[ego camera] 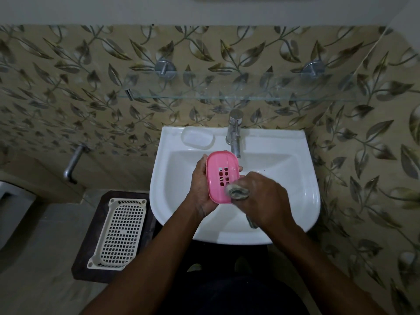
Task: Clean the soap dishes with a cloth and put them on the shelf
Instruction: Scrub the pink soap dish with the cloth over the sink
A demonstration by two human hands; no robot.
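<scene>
Two bare arms: left forearm [147, 253] & right forearm [318, 253], uncovered fr. wrist to btm edge of view. Left hand [200, 185] & right hand [266, 198] bare too; R one shows a wet-looking sheen over the knuckles. Faint pale smudge [201, 211] on L wrist, too small to tell what it is. Plain dark garment, black or deep navy fabric [227, 296], covers the body at btm centre; cut unclear in dim light. Two dull greenish shapes [194, 267] just above it, poss. footwear, can't tell.

No text, label or number is legible anywhere.
</scene>
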